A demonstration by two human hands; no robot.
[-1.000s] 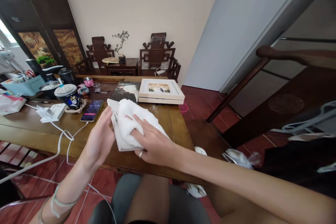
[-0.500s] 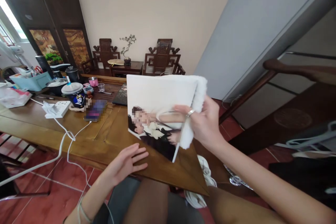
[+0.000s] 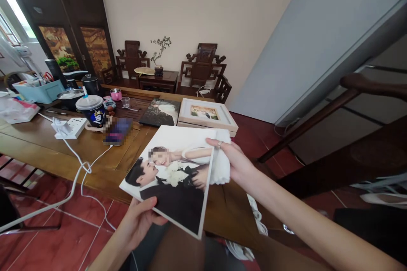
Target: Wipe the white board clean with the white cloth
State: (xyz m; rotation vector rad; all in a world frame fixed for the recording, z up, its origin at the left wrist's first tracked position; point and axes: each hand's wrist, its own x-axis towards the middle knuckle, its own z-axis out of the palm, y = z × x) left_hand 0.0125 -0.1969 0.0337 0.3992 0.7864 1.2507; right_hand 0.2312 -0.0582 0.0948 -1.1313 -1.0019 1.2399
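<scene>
Big wooden bench (image 3: 47, 148) is taking up most of the view. A photo panel (image 3: 171, 178) is hanging face up over its near edge, held at both ends. Right hand (image 3: 237, 163) is pinching the far side, fingers also clamping a white cloth (image 3: 221, 165) against it. Left hand (image 3: 140, 218) is gripping the near corner from below. Phone (image 3: 118, 131) is charging nearby.

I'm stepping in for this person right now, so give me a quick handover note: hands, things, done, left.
Left hand grips the photo panel's near edge from below.
Right hand holds its right edge together with a white cloth.
Panel is picture side up, tilted over the wooden table's near edge.
Done: panel lifted, face showing.
Left: probably wiping the face, then setting it down.
</scene>
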